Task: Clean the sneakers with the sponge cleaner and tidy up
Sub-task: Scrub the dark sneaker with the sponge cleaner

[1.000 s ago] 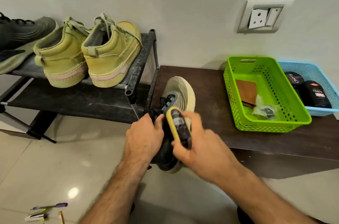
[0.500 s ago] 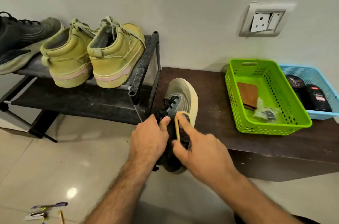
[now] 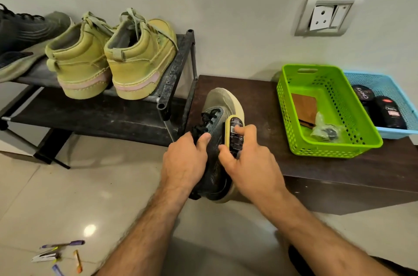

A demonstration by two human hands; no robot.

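A grey sneaker (image 3: 216, 140), its toe resting on the near left corner of the dark bench (image 3: 260, 99), is gripped at the laces by the left hand (image 3: 185, 160). The yellow sponge cleaner (image 3: 235, 134) is pinched by the right hand (image 3: 248, 162) and pressed against the sneaker's right side. A green basket (image 3: 334, 151) is seen farther right.

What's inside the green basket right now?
The green basket holds a flat brown piece and a crumpled clear bag with something dark in it. What the bag holds, and whatever lies under the piece, is hidden.
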